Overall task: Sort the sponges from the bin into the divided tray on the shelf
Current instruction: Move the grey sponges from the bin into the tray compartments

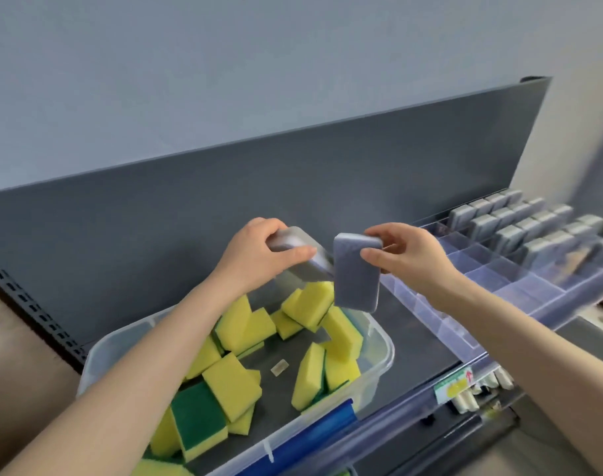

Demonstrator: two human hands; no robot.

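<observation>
- Nearest you, the clear bin [380, 362] sits on the shelf [416, 338] and holds a loose jumble of yellow sponges [231, 384] with green scrub faces.
- Expect every sponge to be light, soft and springy. A hard pinch will likely squash it, so take one across its flat faces or by its long edges, with only a mild squeeze.
- Over the bin's far edge, your left grip [255, 255] is wrapped round a grey sponge [293, 237], thumb on the near face and fingers over the top.
- Just beside it, your right grip [409, 255] pinches a second grey sponge [355, 273] by its upper end, so it hangs down. Whether the two sponges touch, I cannot tell.
- Further right, the divided tray [499, 286] lies on the shelf. Its near compartments look bare, and the far ones hold rows of stored grey sponges [519, 228] standing on edge.
- Behind stand a dark back panel [224, 187] and a pale wall [224, 63]. The space above the tray looks open for lowering.
</observation>
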